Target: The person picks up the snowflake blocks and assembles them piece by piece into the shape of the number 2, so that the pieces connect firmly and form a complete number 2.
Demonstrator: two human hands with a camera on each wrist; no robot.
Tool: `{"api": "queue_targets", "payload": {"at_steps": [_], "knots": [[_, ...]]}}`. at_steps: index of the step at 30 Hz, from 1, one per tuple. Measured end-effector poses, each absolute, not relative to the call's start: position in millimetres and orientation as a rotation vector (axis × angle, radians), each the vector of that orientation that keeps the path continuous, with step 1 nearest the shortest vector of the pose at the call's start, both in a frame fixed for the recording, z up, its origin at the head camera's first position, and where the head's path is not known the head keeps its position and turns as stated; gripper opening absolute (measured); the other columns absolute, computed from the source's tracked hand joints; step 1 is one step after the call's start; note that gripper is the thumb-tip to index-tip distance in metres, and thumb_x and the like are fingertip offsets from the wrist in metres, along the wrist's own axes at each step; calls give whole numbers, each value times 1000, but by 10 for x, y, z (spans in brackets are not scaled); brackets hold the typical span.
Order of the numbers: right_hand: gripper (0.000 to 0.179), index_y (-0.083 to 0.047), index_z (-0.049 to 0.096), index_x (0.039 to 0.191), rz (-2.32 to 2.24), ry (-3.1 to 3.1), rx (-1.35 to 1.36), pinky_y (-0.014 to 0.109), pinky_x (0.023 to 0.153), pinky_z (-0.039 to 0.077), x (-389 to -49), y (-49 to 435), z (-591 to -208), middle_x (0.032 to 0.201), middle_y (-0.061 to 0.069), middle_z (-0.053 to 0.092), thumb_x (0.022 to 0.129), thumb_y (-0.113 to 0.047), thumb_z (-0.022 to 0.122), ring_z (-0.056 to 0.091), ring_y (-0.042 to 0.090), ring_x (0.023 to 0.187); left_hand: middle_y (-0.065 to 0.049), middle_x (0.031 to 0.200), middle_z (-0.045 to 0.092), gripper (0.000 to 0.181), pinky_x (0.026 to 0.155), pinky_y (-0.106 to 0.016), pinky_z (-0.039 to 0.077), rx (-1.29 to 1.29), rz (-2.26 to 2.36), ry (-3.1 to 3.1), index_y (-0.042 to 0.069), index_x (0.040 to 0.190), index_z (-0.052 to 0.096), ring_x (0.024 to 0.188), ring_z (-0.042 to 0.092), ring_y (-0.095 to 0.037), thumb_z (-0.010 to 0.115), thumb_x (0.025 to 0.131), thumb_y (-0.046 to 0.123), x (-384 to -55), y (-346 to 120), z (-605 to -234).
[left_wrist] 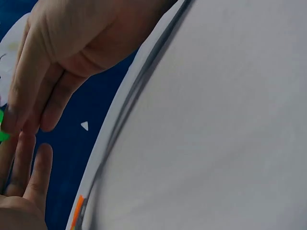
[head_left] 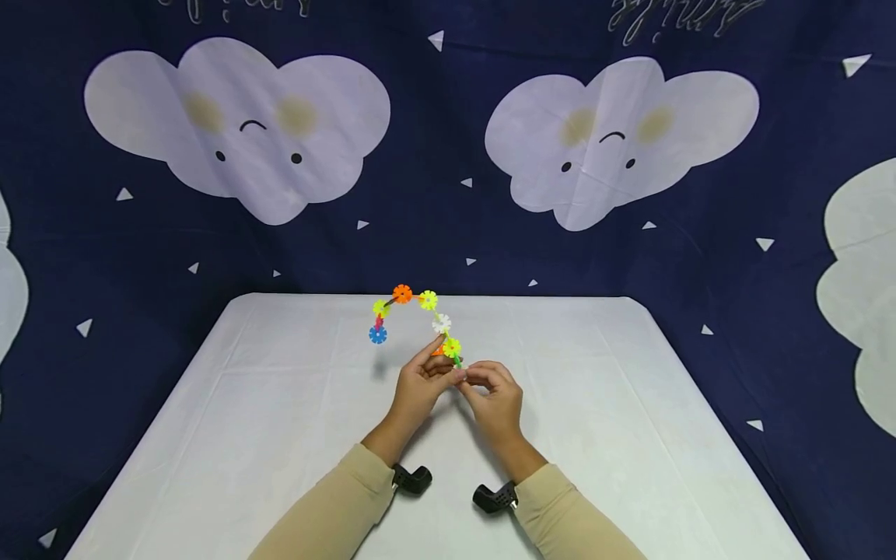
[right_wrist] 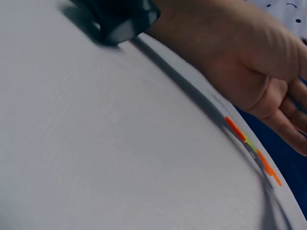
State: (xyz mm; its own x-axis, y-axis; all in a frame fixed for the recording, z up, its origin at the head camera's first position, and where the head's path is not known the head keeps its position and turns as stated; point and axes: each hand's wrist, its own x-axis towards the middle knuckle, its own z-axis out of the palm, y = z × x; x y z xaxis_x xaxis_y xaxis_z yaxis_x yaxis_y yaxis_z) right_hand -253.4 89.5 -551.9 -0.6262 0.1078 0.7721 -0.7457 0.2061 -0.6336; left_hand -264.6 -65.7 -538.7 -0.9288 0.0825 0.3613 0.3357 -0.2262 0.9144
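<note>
A curved chain of toy snowflake discs [head_left: 428,300] arches above the table, its discs blue, yellow, orange and white, with others edge-on between them. My left hand [head_left: 420,387] pinches the lower end of the chain by a green piece, between thumb and fingers. In the left wrist view the green piece [left_wrist: 4,126] shows at the left thumb tip. My right hand [head_left: 498,400] meets the left at the same end, thumb and forefinger pinched together at a pale disc. That disc is mostly hidden by the fingertips.
A white-covered table [head_left: 280,435] spreads under both hands. Behind the left fingers, orange discs [head_left: 438,351] show in part; in the right wrist view, orange and yellow discs [right_wrist: 235,128] lie near the far edge. A dark blue cloud-patterned cloth [head_left: 434,140] hangs behind.
</note>
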Motion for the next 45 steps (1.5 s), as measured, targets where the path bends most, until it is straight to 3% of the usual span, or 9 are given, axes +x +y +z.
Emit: {"api": "queue_targets", "payload": {"at_steps": [5, 10, 15, 20, 27, 35, 41, 45], "knots": [[27, 5, 76, 89, 1317, -1775, 640, 21, 72, 61, -2563, 883, -5531, 94, 16, 68, 71, 21, 88, 74, 29, 71, -25, 112, 73, 41, 82, -30, 62, -478, -2249, -1840, -9, 130, 67, 101, 72, -31, 79, 91, -7, -2622, -614, -5360], [28, 7, 75, 88, 1252, -1760, 670, 26, 67, 62, -2545, 867, -5492, 93, 19, 67, 69, 22, 89, 73, 31, 68, -28, 106, 72, 19, 74, -29, 63, -443, -2231, -1876, -7, 109, 76, 88, 72, -22, 81, 92, 1, -2633, -615, -5374], [30, 12, 72, 88, 1234, -1777, 705, 35, 65, 64, -2414, 824, -5295, 91, 24, 64, 65, 26, 88, 72, 37, 67, -34, 111, 70, 23, 74, -26, 61, -497, -2173, -1934, -4, 113, 78, 88, 70, -22, 81, 95, 9, -2667, -659, -5398], [36, 14, 71, 95, 1240, -1801, 801, 45, 64, 64, -2470, 832, -5398, 98, 27, 64, 65, 26, 88, 72, 40, 71, -29, 114, 72, 29, 81, -25, 60, -466, -2236, -1894, -8, 121, 72, 98, 71, -27, 79, 95, 2, -2705, -716, -5379], [30, 10, 73, 103, 1277, -1886, 802, 41, 72, 65, -2555, 908, -5526, 106, 21, 69, 77, 18, 84, 75, 34, 82, -27, 112, 73, 31, 77, -25, 60, -336, -2281, -1868, -10, 118, 71, 95, 71, -21, 81, 94, 5, -2785, -867, -5369], [21, 0, 76, 103, 1084, -2381, 684, 43, 88, 56, -2601, 901, -5534, 103, 8, 74, 85, -3, 87, 66, 26, 98, -22, 115, 74, 28, 97, -33, 57, -274, -2344, -1733, -10, 121, 72, 110, 69, -29, 76, 98, 4, -2887, -1012, -5418], [18, -5, 77, 92, 900, -2485, 654, 41, 84, 54, -2674, 756, -5536, 90, 3, 74, 83, -13, 91, 63, 25, 89, -22, 117, 73, 28, 99, -32, 56, -298, -2375, -1712, -12, 123, 70, 111, 68, -26, 74, 99, 2, -2923, -1023, -5437], [16, -6, 77, 89, 956, -2481, 615, 41, 82, 54, -2724, 673, -5529, 87, 3, 74, 82, -9, 91, 65, 25, 87, -20, 118, 74, 28, 99, -31, 55, -291, -2393, -1717, -12, 124, 70, 113, 68, -26, 72, 100, 1, -2931, -1013, -5437]]}}
